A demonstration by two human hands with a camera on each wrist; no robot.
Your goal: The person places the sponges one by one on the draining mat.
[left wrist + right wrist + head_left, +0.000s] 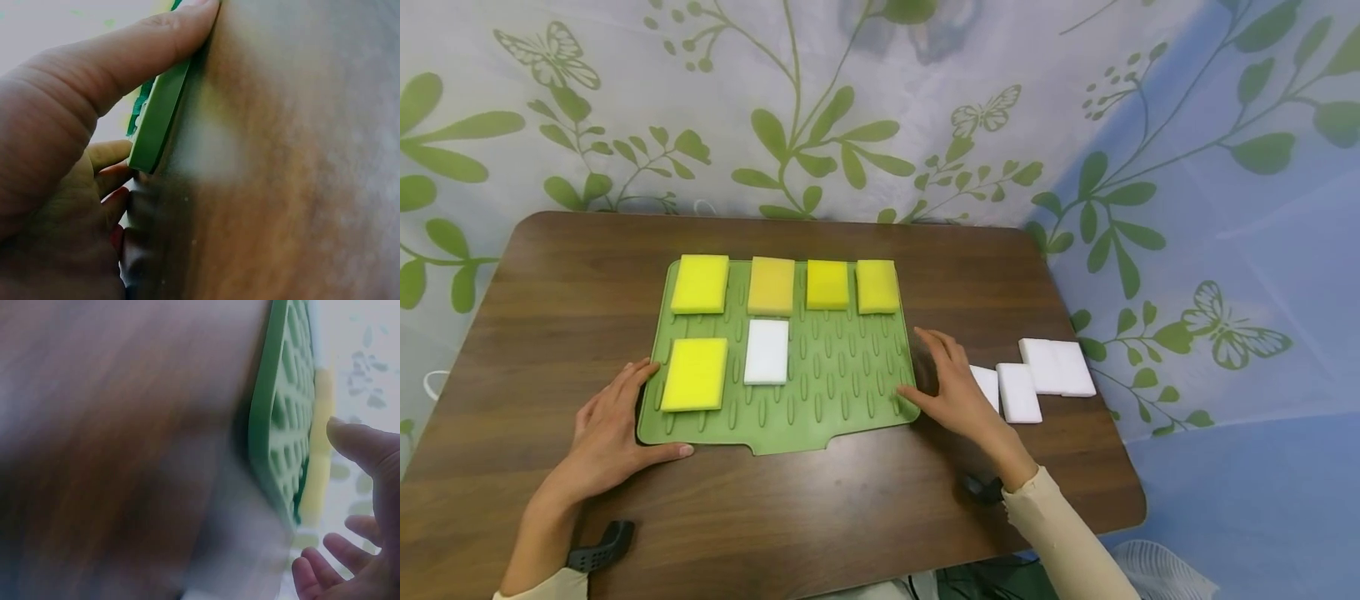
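Observation:
A green ridged drying mat (pixel 805 417) lies on the table, its spout toward the near side. Several yellow sponges sit on it: a back row from the left sponge (pixel 700 284) to the right sponge (pixel 877 287), plus one front-left sponge (pixel 695 375). One white sponge (pixel 767 352) lies among them. My left hand (pixel 606 437) touches the mat's left side, fingers along the edge and thumb by the front corner. Near the right edge, my right hand (pixel 958 392) is spread, its thumb over the mat's corner; whether it touches is unclear.
Several white sponges (pixel 1019 393) lie on the wooden table (pixel 820 517) to the right of my right hand. A leaf-patterned curtain (pixel 865 167) hangs behind the table and along its right side. Dark straps with small devices (pixel 601 546) sit at the wrists.

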